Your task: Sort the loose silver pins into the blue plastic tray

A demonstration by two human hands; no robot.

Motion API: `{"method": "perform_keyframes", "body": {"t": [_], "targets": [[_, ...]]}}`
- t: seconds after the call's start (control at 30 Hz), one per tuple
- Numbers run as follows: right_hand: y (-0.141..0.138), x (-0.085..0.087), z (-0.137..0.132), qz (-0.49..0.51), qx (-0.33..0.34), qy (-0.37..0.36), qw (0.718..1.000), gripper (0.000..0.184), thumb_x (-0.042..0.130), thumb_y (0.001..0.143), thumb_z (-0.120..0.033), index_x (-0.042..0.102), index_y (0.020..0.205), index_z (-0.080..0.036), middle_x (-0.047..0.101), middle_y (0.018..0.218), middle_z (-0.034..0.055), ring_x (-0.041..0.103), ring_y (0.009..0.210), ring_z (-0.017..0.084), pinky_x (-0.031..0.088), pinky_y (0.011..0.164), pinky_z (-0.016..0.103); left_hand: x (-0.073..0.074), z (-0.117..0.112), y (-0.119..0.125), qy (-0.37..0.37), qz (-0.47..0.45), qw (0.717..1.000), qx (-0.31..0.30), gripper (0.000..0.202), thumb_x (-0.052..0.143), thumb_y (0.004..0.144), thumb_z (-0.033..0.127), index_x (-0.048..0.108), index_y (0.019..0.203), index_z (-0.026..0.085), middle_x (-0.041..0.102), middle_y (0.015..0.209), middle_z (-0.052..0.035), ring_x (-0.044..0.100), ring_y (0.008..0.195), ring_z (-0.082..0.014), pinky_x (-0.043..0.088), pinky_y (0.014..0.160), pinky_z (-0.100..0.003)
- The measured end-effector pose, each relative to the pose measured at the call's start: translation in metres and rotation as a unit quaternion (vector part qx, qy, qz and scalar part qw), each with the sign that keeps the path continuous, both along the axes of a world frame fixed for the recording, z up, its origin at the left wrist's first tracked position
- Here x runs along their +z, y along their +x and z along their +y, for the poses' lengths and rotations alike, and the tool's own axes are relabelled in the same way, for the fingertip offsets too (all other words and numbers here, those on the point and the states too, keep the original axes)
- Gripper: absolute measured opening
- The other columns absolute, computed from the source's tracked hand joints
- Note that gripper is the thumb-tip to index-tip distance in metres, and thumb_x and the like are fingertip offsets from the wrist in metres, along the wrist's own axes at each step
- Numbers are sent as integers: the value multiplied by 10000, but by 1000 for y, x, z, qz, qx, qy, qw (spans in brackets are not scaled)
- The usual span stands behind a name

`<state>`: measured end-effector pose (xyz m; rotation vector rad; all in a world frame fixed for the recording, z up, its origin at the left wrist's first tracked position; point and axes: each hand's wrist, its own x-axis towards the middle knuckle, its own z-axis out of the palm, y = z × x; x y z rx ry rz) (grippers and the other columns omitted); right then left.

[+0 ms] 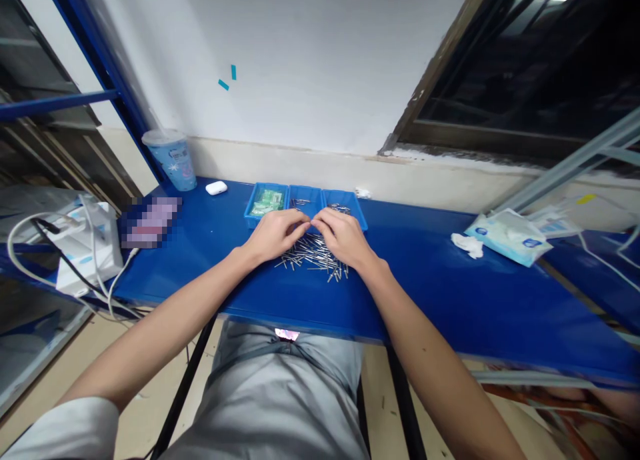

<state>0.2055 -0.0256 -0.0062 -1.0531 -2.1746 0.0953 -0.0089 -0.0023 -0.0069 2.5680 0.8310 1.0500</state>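
My left hand [275,235] and my right hand [345,237] meet fingertip to fingertip over a loose pile of thin metal pins [313,257], which look like blind rivets. Both have thumb and fingers pinched together; whatever lies between them is too small to make out. Just behind the hands, three blue bins stand side by side. Green packets [269,201] fill the left bin [249,210]. A few pins lie in the middle bin [306,195], and more are in the right bin [359,215]. My fingers partly cover the bins' front edges.
On the blue table [425,280], a lidded cup [173,163] and a white earbud case [216,188] stand back left. White plugs with cables [93,247] crowd the left end. A tissue pack [510,237] and crumpled tissue [467,245] lie right. A wall [300,67] rises behind.
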Motion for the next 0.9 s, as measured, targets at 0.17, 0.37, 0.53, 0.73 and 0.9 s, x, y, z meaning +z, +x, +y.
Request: {"method": "perform_keyframes", "body": {"t": [0.17,0.37,0.53,0.73,0.9], "targets": [[0,0,-1,1,3,-5,1000,300,421,1100,-355,647,953,-225,719,974,68,637,881,216,450,808,348,1,0,0,-14,4,1000,-1,267,499,1055,316,716,984,178,720,859,-43,608,715,-158,439,699,-291],[-1,0,0,-1,0,-3,1000,293,426,1098,-355,657,968,-230,731,984,69,650,887,224,459,806,353,0,1,-1,-23,4,1000,0,245,516,1045,312,719,998,182,725,839,-37,596,688,-152,432,685,-284],[-1,-1,1,-1,-5,0,1000,285,429,1097,-361,660,990,-234,740,999,70,658,900,230,460,801,353,1,1,-1,-28,2,1000,3,235,527,1040,315,718,1003,183,716,804,-30,585,661,-148,423,668,-276],[-1,1,-1,-4,-4,-4,1000,278,434,1094,-355,651,972,-230,737,983,71,655,888,228,455,796,352,1,1,-2,-32,0,999,4,227,538,1037,323,714,1014,181,706,781,-21,580,651,-148,414,662,-276],[-2,1,0,-9,-12,-1,1000,325,428,1093,-373,639,893,-228,717,887,62,631,817,216,423,750,339,1,0,-2,-30,-1,1000,1,240,527,1040,330,711,1008,178,719,810,-33,596,665,-153,430,674,-278]]}}
